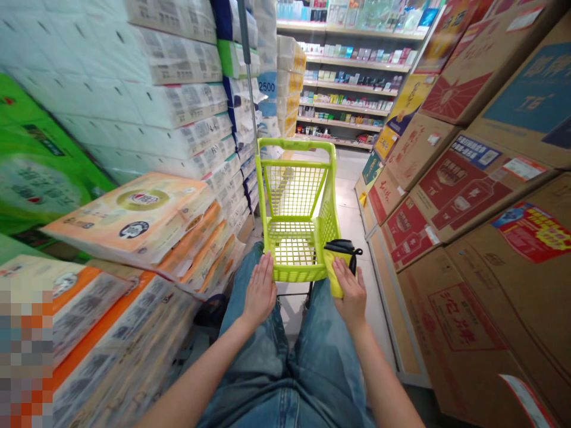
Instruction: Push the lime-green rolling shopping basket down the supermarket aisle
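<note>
The lime-green plastic shopping cart stands directly ahead of the person, its long axis running forward down the aisle, with its near rail just in front of the thighs. The left hand lies flat across the near left corner of the rail, palm down and open, gripping nothing. The right hand, also open and flat, rests on a folded yellow bag with a black strap, which hangs over the cart's right side. The two hands are well apart, and neither is clamped; the right sits slightly further out from the cart's centre line. Below them are the person's blue jeans. A grey pole rises beyond the cart's left side, next to a blue tag reading "2500". Wrapped tissue packs are stacked along the left of the aisle, their small print unreadable, and cardboard liquor cartons line the right (one seems to read 沱牌 in red). Far ahead stand retail shelves of small boxed goods, too distant to read.
</note>
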A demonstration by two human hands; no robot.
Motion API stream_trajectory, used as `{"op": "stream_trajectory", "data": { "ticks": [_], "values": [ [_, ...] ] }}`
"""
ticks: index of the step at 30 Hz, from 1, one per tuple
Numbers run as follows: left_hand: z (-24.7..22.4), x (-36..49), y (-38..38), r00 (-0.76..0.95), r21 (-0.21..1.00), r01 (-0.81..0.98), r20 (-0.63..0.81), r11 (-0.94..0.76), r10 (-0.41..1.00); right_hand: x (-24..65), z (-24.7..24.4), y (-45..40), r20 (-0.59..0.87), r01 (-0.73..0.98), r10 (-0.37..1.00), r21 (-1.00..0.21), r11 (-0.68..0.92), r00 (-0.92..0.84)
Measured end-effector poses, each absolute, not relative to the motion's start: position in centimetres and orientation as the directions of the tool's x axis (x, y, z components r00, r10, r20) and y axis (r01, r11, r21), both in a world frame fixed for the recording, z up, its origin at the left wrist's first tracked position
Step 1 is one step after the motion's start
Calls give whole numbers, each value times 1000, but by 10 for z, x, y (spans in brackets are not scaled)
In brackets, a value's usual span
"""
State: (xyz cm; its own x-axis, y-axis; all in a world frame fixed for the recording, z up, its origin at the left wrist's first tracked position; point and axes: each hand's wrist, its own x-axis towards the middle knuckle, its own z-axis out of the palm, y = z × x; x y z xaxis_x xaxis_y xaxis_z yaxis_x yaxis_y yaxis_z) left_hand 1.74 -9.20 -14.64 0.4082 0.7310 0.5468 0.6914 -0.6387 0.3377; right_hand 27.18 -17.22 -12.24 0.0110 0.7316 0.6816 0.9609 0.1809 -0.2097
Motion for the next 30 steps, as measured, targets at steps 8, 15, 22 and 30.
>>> {"op": "stream_trajectory", "data": {
  "ticks": [8, 15, 22, 30],
  "values": [
    [-146, 17, -92, 399, 356, 691, 537, -629, 743, 180, -119, -147, 647, 937, 762, -269, 223, 4],
    [-146, 15, -92, 411, 358, 683, 532, -637, 740, 158, -110, -139, 572, 889, 796, -238, 392, -198],
    [-145, 20, -93, 397, 355, 692, 540, -628, 743, 273, -120, -167, 648, 938, 759, -219, 270, -67],
    [-147, 19, -93, 385, 360, 695, 545, -623, 745, 184, -120, -143, 645, 944, 756, -306, 123, 111]
  ]
}}
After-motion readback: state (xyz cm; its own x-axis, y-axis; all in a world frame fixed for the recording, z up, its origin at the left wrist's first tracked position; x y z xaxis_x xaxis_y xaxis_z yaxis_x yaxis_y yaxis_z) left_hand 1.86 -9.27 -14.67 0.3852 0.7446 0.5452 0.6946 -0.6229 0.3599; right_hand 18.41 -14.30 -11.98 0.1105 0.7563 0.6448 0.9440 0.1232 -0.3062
